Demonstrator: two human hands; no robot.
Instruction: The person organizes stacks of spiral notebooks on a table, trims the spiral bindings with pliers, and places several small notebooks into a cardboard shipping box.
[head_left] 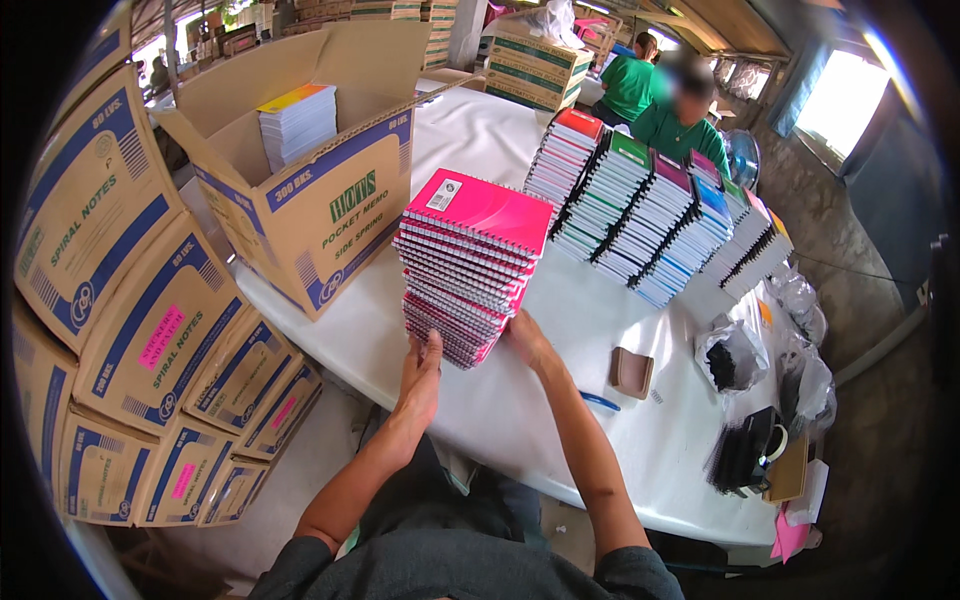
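A tall stack of pink spiral notebooks [475,265] stands on the white-covered table [590,460] in front of me, its spiral edges toward me. Low on the stack's left side, my left hand [423,375] presses with its thumb up and its other fingers mostly hidden. My right hand [527,338] grips the lower right side, its fingertips hidden behind the notebooks. Just left of the stack is an open cardboard box [350,225] with a pile of notebooks [298,125] showing inside, the top one yellow-orange.
Several stacks of spiral notebooks [640,210] in different colours stand at the back right. Closed cartons [150,330] are piled on the left. A small brown tray [632,373], a blue pen-like object [600,401] and plastic bags [735,355] lie at right. Two people [690,125] in green are beyond the table.
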